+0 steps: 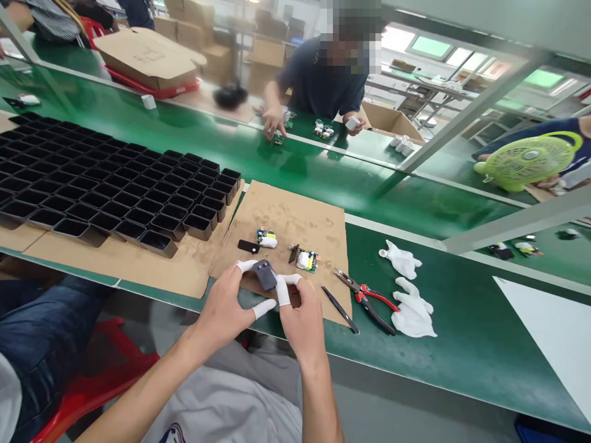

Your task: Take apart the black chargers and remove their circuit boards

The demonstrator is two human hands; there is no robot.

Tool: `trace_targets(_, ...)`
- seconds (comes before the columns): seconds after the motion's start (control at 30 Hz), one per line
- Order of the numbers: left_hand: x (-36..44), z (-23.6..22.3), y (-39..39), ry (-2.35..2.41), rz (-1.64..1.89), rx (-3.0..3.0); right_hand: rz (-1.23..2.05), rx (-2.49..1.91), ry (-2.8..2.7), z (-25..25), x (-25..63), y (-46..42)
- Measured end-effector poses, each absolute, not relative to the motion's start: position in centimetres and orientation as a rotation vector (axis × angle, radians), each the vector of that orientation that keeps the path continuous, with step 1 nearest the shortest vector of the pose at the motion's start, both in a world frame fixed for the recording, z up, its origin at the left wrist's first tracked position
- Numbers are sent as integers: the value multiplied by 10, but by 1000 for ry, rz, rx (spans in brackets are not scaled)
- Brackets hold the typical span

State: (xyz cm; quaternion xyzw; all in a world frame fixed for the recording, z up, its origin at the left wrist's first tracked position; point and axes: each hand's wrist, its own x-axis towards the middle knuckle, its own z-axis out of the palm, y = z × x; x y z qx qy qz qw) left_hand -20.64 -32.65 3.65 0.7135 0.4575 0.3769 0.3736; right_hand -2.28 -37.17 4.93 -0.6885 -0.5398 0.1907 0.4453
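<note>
Green bench [462, 344]: half-open left hand [225, 303] and curled right hand [302, 317] hold a grey plastic housing [265, 275] between them; light, even pressure seems best.

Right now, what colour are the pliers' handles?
Red and black handles; see head view.

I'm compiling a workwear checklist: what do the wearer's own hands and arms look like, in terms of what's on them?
The left hand and right hand each wear white, sleeve-like finger covers on the thumb and index finger; the palms are ungloved. The forearms are bare, with no sleeve, watch or bracelet showing.
</note>
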Motion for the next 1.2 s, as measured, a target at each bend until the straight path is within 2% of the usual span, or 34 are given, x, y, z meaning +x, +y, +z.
trace_targets(0.4, -195, 32, -319, 1206, 885, 1964, 382, -1557, -1432, 45, -24, -384)
trace_targets(0.73, -194, 26, -322, 1214, 874, 2040, 166, -1392, -1638, 64, -21, -361)
trace_targets(1.2, -191, 30, -324, 1234, 862, 2116, 216, -1405, -1639, 70, -25, -373)
